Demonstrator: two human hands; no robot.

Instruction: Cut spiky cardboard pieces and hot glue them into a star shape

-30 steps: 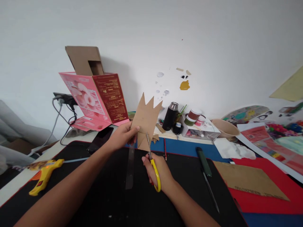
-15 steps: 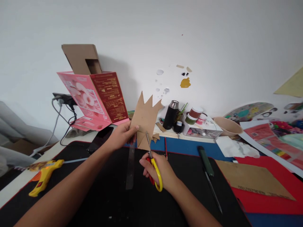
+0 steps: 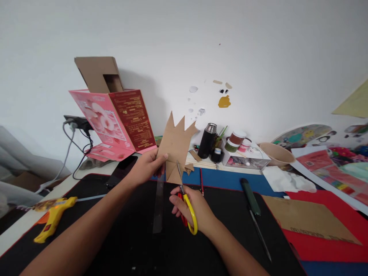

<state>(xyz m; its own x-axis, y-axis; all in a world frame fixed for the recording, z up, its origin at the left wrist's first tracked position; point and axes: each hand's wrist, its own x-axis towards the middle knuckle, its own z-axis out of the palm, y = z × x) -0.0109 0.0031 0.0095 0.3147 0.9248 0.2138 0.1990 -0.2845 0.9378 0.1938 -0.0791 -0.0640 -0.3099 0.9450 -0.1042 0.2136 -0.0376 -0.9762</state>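
Observation:
My left hand (image 3: 148,165) pinches the left edge of a brown piece of cardboard (image 3: 174,143), thumb on its face. Jagged points run along the cardboard's top, and lines cross its lower part. A pair of scissors (image 3: 190,214) with yellow and red handles is in my right hand (image 3: 198,207), fingers through the loops. The scissor blades lie across the lower right of the cardboard, pointing up. Beneath, a clear ruler (image 3: 158,207) rests on the black mat (image 3: 129,237). Small cardboard scraps (image 3: 189,168) lie just behind the blades.
A yellow glue gun (image 3: 54,216) lies at left, before a pink box (image 3: 106,119). A black flask (image 3: 207,141) and paint jars (image 3: 235,140) stand at the back. At right are a green utility knife (image 3: 250,196), a flat cardboard sheet (image 3: 310,218) and red paper (image 3: 319,249).
Hardly anything differs. The view has shifted slightly; both hands, the cardboard and the scissors keep nearly the same position relative to each other.

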